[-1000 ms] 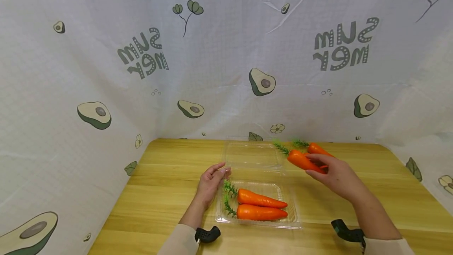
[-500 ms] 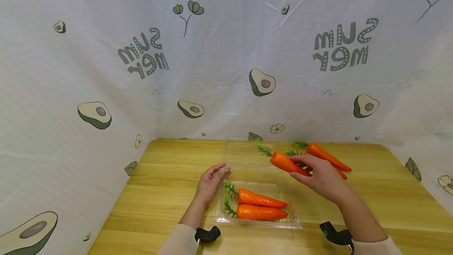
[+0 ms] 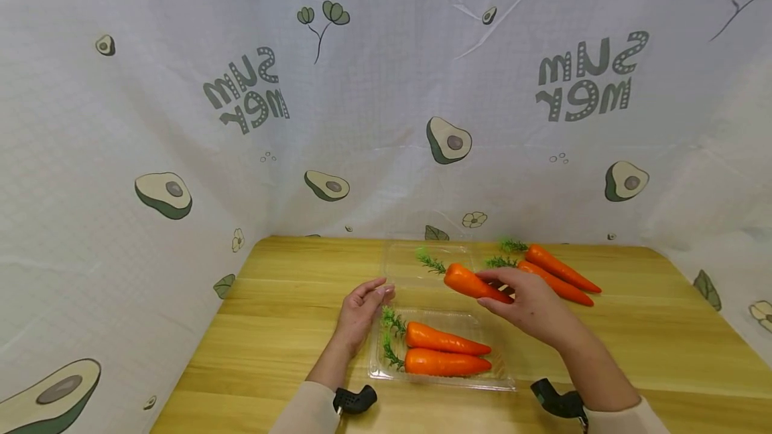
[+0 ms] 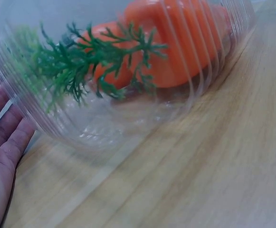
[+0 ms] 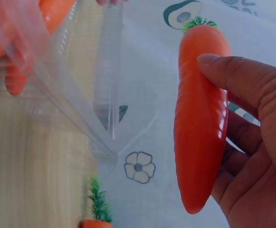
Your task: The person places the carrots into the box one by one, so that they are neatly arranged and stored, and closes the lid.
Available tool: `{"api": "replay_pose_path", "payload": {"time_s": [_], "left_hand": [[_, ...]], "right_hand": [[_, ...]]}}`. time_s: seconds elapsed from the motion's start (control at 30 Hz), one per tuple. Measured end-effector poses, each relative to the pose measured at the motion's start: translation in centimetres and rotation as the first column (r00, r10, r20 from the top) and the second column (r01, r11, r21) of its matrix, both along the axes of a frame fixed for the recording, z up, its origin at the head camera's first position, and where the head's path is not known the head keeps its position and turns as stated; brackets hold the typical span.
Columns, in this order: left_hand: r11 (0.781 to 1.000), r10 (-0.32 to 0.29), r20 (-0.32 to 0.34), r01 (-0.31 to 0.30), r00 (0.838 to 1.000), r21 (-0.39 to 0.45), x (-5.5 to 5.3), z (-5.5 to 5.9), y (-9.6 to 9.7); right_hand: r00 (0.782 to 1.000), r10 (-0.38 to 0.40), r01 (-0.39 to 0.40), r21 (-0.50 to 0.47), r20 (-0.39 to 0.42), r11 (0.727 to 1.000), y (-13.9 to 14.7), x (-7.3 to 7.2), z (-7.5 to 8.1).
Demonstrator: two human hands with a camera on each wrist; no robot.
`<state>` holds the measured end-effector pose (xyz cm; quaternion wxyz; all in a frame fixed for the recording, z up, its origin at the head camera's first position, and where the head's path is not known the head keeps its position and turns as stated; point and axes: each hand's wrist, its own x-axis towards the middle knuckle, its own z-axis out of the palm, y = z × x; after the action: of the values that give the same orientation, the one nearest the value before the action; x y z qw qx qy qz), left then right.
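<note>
Holds a carrot [image 3: 466, 279] in the right hand [image 3: 533, 301], aloft near an open clear container [image 3: 440, 384].
Pinches it between thumb and fingers; has the left hand [image 3: 356, 315], fingers loosely extended, at the container's edge, with two carrots [image 3: 443, 338] inside.

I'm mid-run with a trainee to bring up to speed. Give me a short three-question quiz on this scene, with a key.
1. How many carrots lie in the clear container?
2. Which part of its carrot does the right hand grip? a) the leafy top; b) the orange body; c) none, the hand is bare.
3. True or false: seen from the head camera, two loose carrots lie on the table to the right of the open lid.

Key:
1. Two.
2. b
3. True.
</note>
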<state>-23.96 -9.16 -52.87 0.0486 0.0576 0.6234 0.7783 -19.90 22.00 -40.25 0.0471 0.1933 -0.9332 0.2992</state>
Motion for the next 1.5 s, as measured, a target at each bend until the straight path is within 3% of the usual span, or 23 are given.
{"api": "replay_pose_path", "payload": {"time_s": [0.43, 0.6, 0.83, 1.5], "left_hand": [[1.0, 0.001, 0.007, -0.001, 1.0, -0.009, -0.1, -0.1, -0.1], [1.0, 0.014, 0.002, -0.014, 1.0, 0.003, -0.1, 0.0, 0.0], [1.0, 0.025, -0.016, -0.025, 1.0, 0.0, -0.1, -0.1, 0.0], [0.999, 0.03, -0.007, -0.03, 1.0, -0.016, -0.1, -0.1, -0.2]], "right_hand": [[0.992, 0.13, -0.13, -0.009, 0.007, 0.992, -1.9, -0.4, -1.7], [0.985, 0.169, -0.169, 0.008, 0.045, 0.986, -2.6, -0.4, -2.4], [0.977, 0.188, -0.19, 0.013, 0.104, 0.982, -3.2, -0.6, -3.2], [0.973, 0.186, -0.196, 0.061, 0.136, 0.979, -4.2, -1.5, -4.6]]}}
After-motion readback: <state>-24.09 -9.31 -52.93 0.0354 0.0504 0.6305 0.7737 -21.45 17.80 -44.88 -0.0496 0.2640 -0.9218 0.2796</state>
